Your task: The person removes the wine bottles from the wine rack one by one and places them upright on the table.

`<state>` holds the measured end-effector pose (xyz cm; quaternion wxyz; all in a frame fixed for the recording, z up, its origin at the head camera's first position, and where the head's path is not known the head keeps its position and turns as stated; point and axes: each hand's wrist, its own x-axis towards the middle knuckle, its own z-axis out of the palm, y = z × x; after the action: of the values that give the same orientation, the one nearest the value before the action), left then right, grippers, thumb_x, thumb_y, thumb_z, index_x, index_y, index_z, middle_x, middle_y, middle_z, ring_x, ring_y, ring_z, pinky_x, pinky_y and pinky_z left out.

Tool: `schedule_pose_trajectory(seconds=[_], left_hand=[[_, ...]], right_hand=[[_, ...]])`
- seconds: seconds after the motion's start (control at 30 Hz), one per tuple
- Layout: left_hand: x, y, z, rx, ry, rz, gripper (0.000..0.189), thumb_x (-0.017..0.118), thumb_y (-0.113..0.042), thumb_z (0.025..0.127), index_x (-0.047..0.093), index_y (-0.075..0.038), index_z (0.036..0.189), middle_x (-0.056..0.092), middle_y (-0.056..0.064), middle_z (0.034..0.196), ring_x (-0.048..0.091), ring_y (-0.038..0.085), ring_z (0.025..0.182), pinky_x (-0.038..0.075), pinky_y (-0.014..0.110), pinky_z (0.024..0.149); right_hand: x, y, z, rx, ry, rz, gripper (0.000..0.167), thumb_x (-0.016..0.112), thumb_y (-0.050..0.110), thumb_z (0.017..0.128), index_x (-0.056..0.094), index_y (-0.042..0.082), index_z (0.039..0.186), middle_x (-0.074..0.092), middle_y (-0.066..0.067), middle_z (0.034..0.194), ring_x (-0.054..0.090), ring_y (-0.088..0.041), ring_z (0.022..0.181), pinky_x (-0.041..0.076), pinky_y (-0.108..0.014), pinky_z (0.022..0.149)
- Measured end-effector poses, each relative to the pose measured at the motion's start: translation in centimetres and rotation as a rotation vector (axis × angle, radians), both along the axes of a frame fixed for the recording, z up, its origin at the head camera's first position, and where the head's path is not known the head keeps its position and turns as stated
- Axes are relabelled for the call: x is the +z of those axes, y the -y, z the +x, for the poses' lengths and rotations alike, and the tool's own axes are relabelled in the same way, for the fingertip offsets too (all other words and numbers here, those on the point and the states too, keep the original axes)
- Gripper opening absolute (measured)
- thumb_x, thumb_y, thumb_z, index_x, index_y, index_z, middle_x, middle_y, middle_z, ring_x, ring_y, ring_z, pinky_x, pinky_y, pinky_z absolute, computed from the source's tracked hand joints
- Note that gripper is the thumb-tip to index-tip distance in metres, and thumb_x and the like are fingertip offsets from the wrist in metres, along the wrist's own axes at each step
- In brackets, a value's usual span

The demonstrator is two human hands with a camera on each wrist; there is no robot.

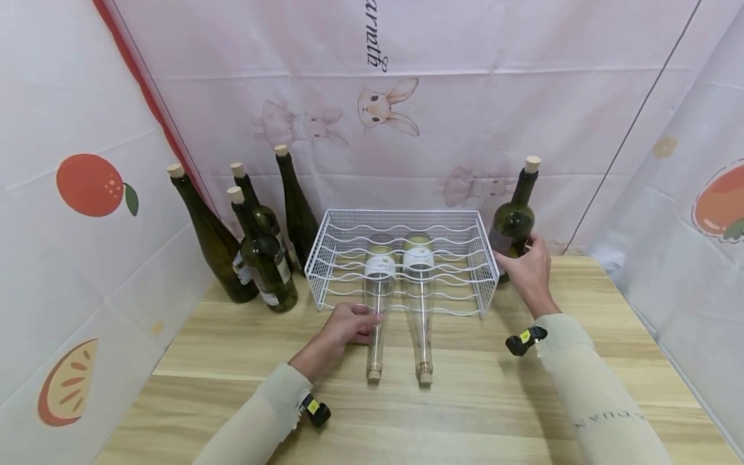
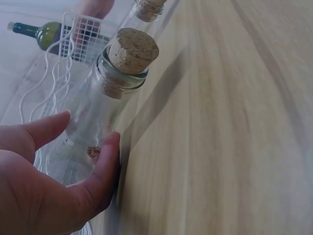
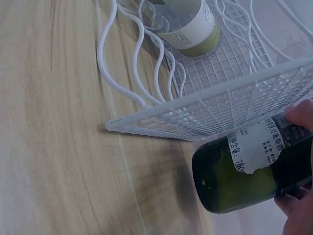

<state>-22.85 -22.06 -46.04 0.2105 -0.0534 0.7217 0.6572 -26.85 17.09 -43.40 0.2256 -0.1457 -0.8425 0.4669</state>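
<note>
A white wire bottle rack (image 1: 488,271) stands on the table, two clear glass bottles lying in its lower row with corked necks toward me. My left hand (image 1: 345,323) holds the neck of the left clear bottle (image 1: 378,336), thumb and fingers on either side of it in the left wrist view. The other clear bottle (image 1: 423,342) lies untouched beside it. At the rack's right side, my right hand (image 1: 530,271) grips a dark green corked wine bottle (image 1: 514,219) around its labelled body, nearly upright. Whether its base touches the table I cannot tell.
Several green corked bottles stand left of the rack, among them a tall one (image 1: 212,239), a shorter labelled one (image 1: 264,258) and one close to the rack (image 1: 296,213). A printed cloth (image 1: 436,142) hangs behind the wooden table (image 1: 465,413).
</note>
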Motion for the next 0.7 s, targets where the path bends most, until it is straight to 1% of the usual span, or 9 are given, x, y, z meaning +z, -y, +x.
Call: schedule_pose_trajectory(seconds=[0.2,0.37,0.5,0.7], left_hand=[[-0.2,0.0,-0.3,-0.035,0.027,0.007,0.036,0.076,-0.011,0.093,0.065,0.011,0.12,0.072,0.004,0.079,0.07,0.012,0.066,0.065,0.032,0.065],[-0.3,0.0,-0.5,-0.055,0.039,0.006,0.034,0.077,-0.013,0.093,0.068,0.009,0.116,0.071,0.002,0.074,0.069,0.011,0.063,0.064,0.029,0.063],[-0.2,-0.1,-0.5,-0.056,0.042,0.02,0.034,0.078,-0.012,0.092,0.067,0.01,0.115,0.072,0.002,0.074,0.069,0.011,0.063,0.065,0.031,0.063],[-0.1,-0.2,-0.5,-0.065,0.047,0.019,0.03,0.078,-0.011,0.091,0.067,0.008,0.112,0.075,0.003,0.078,0.071,0.012,0.062,0.065,0.033,0.062]], right_hand=[[-0.4,-0.1,-0.5,-0.001,0.011,0.005,0.084,0.086,0.034,0.083,0.044,-0.003,0.146,0.056,-0.027,0.145,0.056,-0.043,0.134,0.047,-0.055,0.114],[-0.6,-0.1,-1.2,0.004,0.011,0.008,0.087,0.086,0.036,0.082,0.044,-0.004,0.147,0.056,-0.028,0.146,0.056,-0.043,0.135,0.046,-0.055,0.115],[-0.7,-0.2,-1.7,0.017,0.017,0.011,0.089,0.085,0.037,0.083,0.042,-0.005,0.148,0.055,-0.029,0.146,0.054,-0.044,0.135,0.045,-0.056,0.116],[-1.0,-0.6,-2.0,0.022,0.04,0.022,0.086,0.084,0.036,0.085,0.042,-0.007,0.147,0.055,-0.03,0.143,0.055,-0.043,0.131,0.045,-0.057,0.114]])
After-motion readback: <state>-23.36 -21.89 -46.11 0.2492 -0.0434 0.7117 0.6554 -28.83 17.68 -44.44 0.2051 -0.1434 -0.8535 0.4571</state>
